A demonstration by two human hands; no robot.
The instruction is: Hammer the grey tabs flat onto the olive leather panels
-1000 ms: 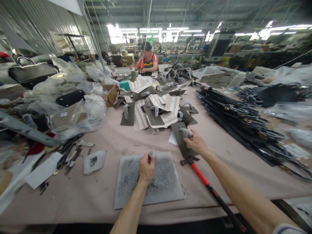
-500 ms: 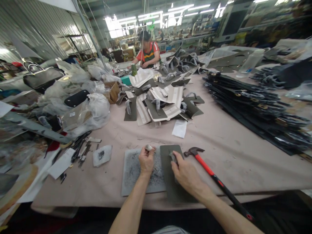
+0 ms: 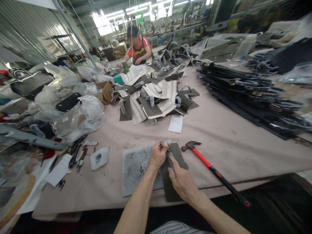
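Note:
My left hand (image 3: 158,156) is closed in a pinch around a small whitish cylindrical piece (image 3: 164,143) over the upper left of a dark grey-green panel (image 3: 179,156). Fingers of my right hand (image 3: 184,182) are closed on the plastic-wrapped strap (image 3: 171,161) attached to that panel. Part of the panel is covered by this hand. Under my left forearm lies a worn grey slab (image 3: 133,169) with black marks, and the panel rests along its right side. A claw hammer (image 3: 203,158) with a red and black handle lies to the right.
Small tools (image 3: 83,156) and a marked white pad (image 3: 100,158) lie at left. Ahead is a heap of grey-green and white panels (image 3: 156,107), with a white paper piece (image 3: 175,123) before it. Stacked black panels (image 3: 248,97) stand at right. A co-worker (image 3: 138,48) sits across the table.
My left hand has moved right, from above the grey slab to the panel's upper part, close to my right hand. The right hand stays at the strap. The view has shifted somewhat.

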